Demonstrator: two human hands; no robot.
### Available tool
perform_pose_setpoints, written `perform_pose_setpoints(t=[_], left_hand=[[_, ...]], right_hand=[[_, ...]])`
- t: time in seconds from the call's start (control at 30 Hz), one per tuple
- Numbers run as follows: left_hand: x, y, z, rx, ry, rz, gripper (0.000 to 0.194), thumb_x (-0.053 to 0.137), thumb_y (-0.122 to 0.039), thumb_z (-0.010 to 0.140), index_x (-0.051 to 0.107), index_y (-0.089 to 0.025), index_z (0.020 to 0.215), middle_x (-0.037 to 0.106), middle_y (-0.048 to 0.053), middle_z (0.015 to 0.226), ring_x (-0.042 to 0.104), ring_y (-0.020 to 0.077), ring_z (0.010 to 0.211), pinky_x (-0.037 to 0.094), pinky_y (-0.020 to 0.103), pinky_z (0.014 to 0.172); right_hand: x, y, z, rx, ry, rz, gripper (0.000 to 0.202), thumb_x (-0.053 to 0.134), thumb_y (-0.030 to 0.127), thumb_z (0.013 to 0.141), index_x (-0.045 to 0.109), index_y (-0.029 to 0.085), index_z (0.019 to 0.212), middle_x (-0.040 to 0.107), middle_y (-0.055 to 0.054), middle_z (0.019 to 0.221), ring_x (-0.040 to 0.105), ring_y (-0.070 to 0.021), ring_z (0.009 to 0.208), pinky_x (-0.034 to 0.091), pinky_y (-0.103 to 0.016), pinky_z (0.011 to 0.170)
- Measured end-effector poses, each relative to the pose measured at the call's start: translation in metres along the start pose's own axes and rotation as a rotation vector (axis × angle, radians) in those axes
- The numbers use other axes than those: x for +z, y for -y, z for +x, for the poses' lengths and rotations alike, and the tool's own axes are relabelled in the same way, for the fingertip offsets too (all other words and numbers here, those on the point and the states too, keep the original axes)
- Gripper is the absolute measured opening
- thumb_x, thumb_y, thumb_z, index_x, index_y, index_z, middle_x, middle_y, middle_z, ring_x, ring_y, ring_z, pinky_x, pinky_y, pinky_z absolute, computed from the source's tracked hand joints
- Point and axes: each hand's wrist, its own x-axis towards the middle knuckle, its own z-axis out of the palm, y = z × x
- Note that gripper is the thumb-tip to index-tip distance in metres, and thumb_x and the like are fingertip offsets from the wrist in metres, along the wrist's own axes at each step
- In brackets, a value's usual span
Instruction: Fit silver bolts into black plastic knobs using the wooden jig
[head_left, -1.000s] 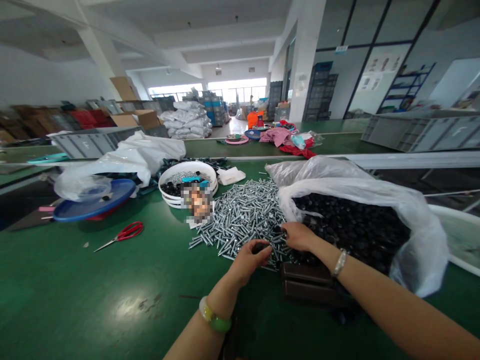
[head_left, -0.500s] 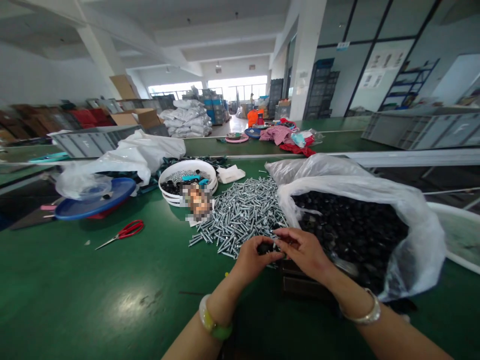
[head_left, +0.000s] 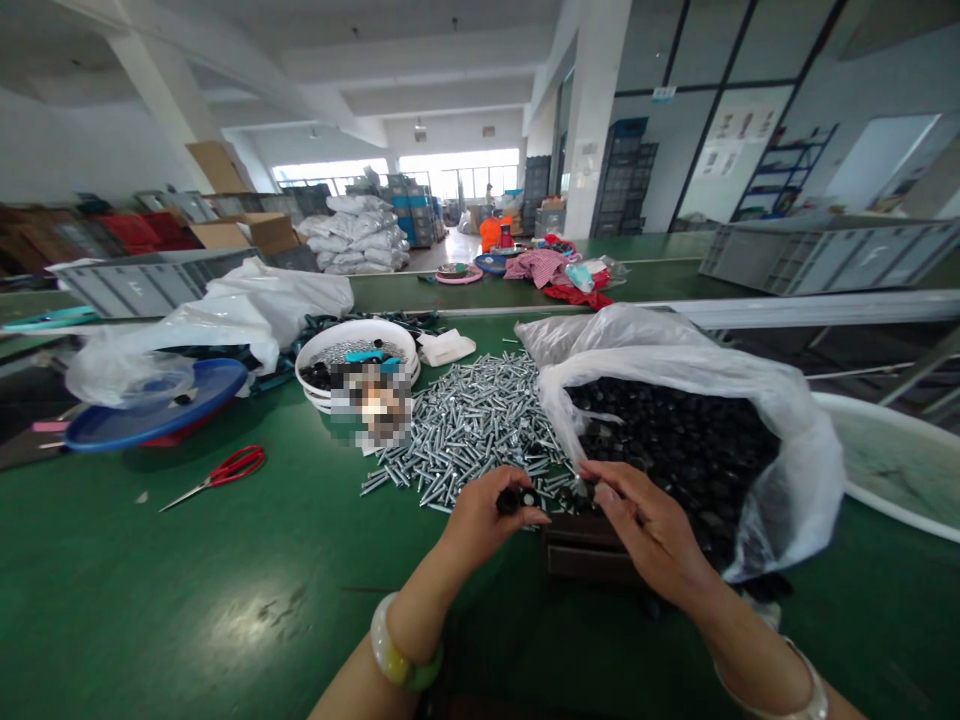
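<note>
My left hand [head_left: 487, 515] is closed around small black round parts [head_left: 508, 500], one showing a pale centre, just in front of the heap of silvery screws [head_left: 480, 425]. To its right, my right hand [head_left: 649, 525] bends its fingers and thumb together beside the bag's near edge. What sits in those fingers, if anything, is too small and partly hidden to name. A clear plastic bag [head_left: 814, 440] full of black round pieces [head_left: 675, 450] lies open behind the right hand. Beneath the hands is a dark brown box-like block [head_left: 589, 560].
Red-handled scissors [head_left: 236, 465] lie on the green table [head_left: 187, 620] at left. Farther back are a blue tray [head_left: 157, 412], stacked white bowls [head_left: 411, 350] with small parts, and a white plastic sheet. Grey crates [head_left: 832, 255] stand beyond, and a white basin rim [head_left: 915, 510] is at right.
My hands have moved apart; the right one has drawn away to the right, and the black parts in the left hand show more clearly. The whole view has shifted slightly.
</note>
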Motion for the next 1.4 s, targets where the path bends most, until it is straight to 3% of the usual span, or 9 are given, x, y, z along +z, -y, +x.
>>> perform_pose_setpoints(t=[0.1, 0.27, 0.5, 0.6, 0.67, 0.8, 0.97, 1.13, 1.4], left_hand=[[-0.003, -0.005, -0.003, -0.024, 0.115, 0.094, 0.029, 0.068, -0.040, 0.069, 0.062, -0.018, 0.088, 0.063, 0.001, 0.079, 0.055, 0.0155, 0.070, 0.039, 0.024, 0.064], [0.005, -0.013, -0.011, -0.038, 0.340, 0.190, 0.028, 0.063, -0.040, 0.073, 0.062, -0.020, 0.093, 0.066, 0.000, 0.083, 0.058, 0.0150, 0.074, 0.040, 0.023, 0.066], [0.042, -0.015, -0.018, -0.064, 0.198, 0.118, 0.028, 0.065, -0.038, 0.073, 0.065, -0.022, 0.095, 0.068, 0.002, 0.093, 0.060, 0.0178, 0.087, 0.042, 0.026, 0.078], [0.037, -0.013, -0.015, -0.097, 0.205, 0.019, 0.031, 0.064, -0.036, 0.073, 0.065, -0.023, 0.102, 0.068, 0.002, 0.094, 0.059, 0.0178, 0.085, 0.042, 0.027, 0.079], [0.026, -0.008, -0.010, -0.181, 0.100, -0.070, 0.029, 0.062, -0.035, 0.074, 0.065, -0.021, 0.099, 0.066, 0.002, 0.083, 0.057, 0.0149, 0.074, 0.043, 0.025, 0.070], [0.003, 0.012, -0.001, -0.531, -0.211, -0.477, 0.034, 0.064, -0.041, 0.070, 0.058, -0.018, 0.094, 0.045, -0.006, 0.059, 0.036, 0.0043, 0.043, 0.027, 0.016, 0.040], [-0.004, 0.027, -0.002, -0.689, -0.139, -0.998, 0.035, 0.057, -0.038, 0.075, 0.055, -0.014, 0.099, 0.047, -0.002, 0.070, 0.037, 0.0033, 0.044, 0.023, 0.014, 0.035], [0.007, 0.034, -0.004, -0.593, -0.071, -0.727, 0.037, 0.061, -0.040, 0.072, 0.055, -0.015, 0.100, 0.056, 0.000, 0.076, 0.040, 0.0041, 0.045, 0.027, 0.016, 0.038], [0.013, 0.044, -0.007, -0.286, -0.153, -0.035, 0.032, 0.071, -0.038, 0.063, 0.064, -0.015, 0.085, 0.062, 0.002, 0.072, 0.055, 0.0150, 0.068, 0.042, 0.026, 0.065]], right_hand=[[-0.006, -0.005, -0.010, 0.026, 0.074, 0.026, 0.025, 0.044, 0.030, 0.088, 0.058, 0.023, 0.108, 0.064, -0.006, 0.099, 0.061, -0.0160, 0.087, 0.052, -0.022, 0.061], [-0.010, -0.019, -0.026, 0.060, 0.111, 0.008, 0.021, 0.048, 0.029, 0.086, 0.060, 0.023, 0.102, 0.065, -0.004, 0.094, 0.061, -0.0147, 0.084, 0.051, -0.024, 0.070], [-0.013, -0.030, -0.031, 0.110, 0.104, 0.025, 0.021, 0.048, 0.031, 0.086, 0.061, 0.023, 0.100, 0.066, -0.003, 0.093, 0.062, -0.0146, 0.085, 0.051, -0.024, 0.073], [-0.018, -0.033, -0.020, 0.093, 0.099, -0.043, 0.022, 0.046, 0.031, 0.087, 0.062, 0.023, 0.099, 0.067, -0.003, 0.093, 0.062, -0.0151, 0.084, 0.050, -0.025, 0.073], [-0.018, -0.034, -0.006, 0.069, 0.127, -0.137, 0.023, 0.044, 0.029, 0.087, 0.063, 0.022, 0.097, 0.067, -0.005, 0.093, 0.062, -0.0160, 0.085, 0.049, -0.027, 0.075], [-0.005, -0.032, 0.032, -0.021, 0.394, -0.442, 0.025, 0.043, 0.022, 0.086, 0.065, 0.020, 0.097, 0.067, -0.006, 0.095, 0.061, -0.0175, 0.089, 0.045, -0.029, 0.081], [0.035, -0.036, 0.072, -0.060, 0.715, -0.744, 0.025, 0.046, 0.012, 0.078, 0.069, 0.019, 0.086, 0.068, -0.011, 0.091, 0.062, -0.0235, 0.089, 0.046, -0.031, 0.073], [0.057, -0.045, 0.087, -0.105, 0.818, -0.767, 0.022, 0.051, 0.010, 0.072, 0.068, 0.014, 0.085, 0.067, -0.016, 0.092, 0.062, -0.0266, 0.087, 0.045, -0.032, 0.069], [0.051, -0.055, 0.089, -0.213, 0.913, -0.606, 0.025, 0.050, 0.009, 0.073, 0.060, 0.015, 0.095, 0.066, -0.012, 0.090, 0.062, -0.0227, 0.084, 0.045, -0.028, 0.067]])
